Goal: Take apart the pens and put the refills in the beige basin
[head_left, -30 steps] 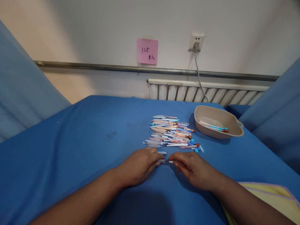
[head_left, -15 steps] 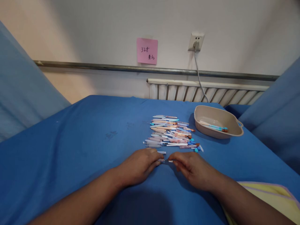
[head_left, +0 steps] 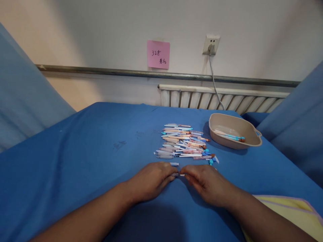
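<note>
My left hand point(head_left: 154, 179) is closed around a translucent pen barrel point(head_left: 175, 174), most of it hidden under the fingers. Facing it, my right hand point(head_left: 205, 183) pinches a thin white pen refill point(head_left: 182, 174), whose tip points at the barrel's open end. Only a very small gap shows between the two hands. Just beyond my left fingers lies a pale pen part point(head_left: 174, 164). Past both hands, a row of pen parts point(head_left: 185, 141) in white, orange, blue and pink spreads over the blue cloth.
A beige plastic basin point(head_left: 248, 134) stands at the right with a few pens point(head_left: 228, 136) in it. The blue cloth point(head_left: 83, 168) covers the table. A yellow cloth point(head_left: 290, 215) lies at the lower right. Behind are a metal rail point(head_left: 121, 72) and a radiator point(head_left: 199, 97).
My hands have come slightly closer together, and less of the barrel and the refill shows between them. The pen row and the basin stay where they were.
</note>
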A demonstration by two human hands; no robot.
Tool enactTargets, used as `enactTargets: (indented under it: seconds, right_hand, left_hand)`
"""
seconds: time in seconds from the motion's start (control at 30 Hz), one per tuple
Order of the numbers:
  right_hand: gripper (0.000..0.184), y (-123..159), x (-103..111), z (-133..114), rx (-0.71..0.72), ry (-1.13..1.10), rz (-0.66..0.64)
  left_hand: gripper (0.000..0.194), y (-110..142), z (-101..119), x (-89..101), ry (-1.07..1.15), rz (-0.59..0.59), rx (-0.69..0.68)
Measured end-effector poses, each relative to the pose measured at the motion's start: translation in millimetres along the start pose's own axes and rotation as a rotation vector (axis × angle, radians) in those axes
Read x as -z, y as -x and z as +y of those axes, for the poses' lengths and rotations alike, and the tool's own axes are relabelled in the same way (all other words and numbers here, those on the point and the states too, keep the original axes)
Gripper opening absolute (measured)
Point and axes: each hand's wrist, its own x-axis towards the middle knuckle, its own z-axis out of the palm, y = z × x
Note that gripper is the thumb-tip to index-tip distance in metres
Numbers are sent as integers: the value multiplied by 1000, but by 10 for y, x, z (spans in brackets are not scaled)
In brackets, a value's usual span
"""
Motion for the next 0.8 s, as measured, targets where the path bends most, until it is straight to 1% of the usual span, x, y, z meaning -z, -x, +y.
enactTargets:
  seconds: [0.07,0.13,0.2,0.23,0.3,0.4,0.5,0.57,0.6,0.63,0.7,0.73,0.77,0.8]
  right_hand:
    - [18,-15,-12,-20,10,-11,77]
    - [17,-33,-24,-45,18,-63,225]
    - [19,-45,-32,-76,26,-172,370]
    - [21,-46,-35,-93,32,-239,415]
    - [29,-37,-40,-131,38,-358,442]
    - [42,-19,-61,-180,41,-456,401]
    - [55,-42,-79,-163,55,-498,365]
    - [61,-70,-40,-84,57,-538,402]
    - [62,-77,8,-26,37,-558,448]
    - [58,-74,74,39,-13,-572,504]
    - [40,-29,249,176,-177,-529,566]
    - [32,11,343,236,-234,-459,558]
    - [25,58,429,286,-266,-366,511]
    - [18,106,500,321,-282,-260,425]
  left_hand:
    - [23,-8,12,-28,66,14,-8]
    - [23,-22,44,-59,148,22,-13]
    - [24,-41,95,-93,233,17,-3]
    - [24,-51,124,-112,278,3,7]
    - [25,-72,184,-152,377,-47,35]
    - [27,-97,250,-211,529,-125,66]
    - [26,-113,258,-261,670,-147,75]
    - [26,-120,228,-282,778,-158,127]
    - [26,-123,205,-288,831,-162,161]
    - [26,-125,178,-290,879,-162,191]
    - [29,-129,119,-281,951,-139,212]
    - [29,-130,91,-272,972,-115,215]
    - [29,-130,65,-261,989,-85,220]
    - [29,-131,42,-250,1003,-49,229]
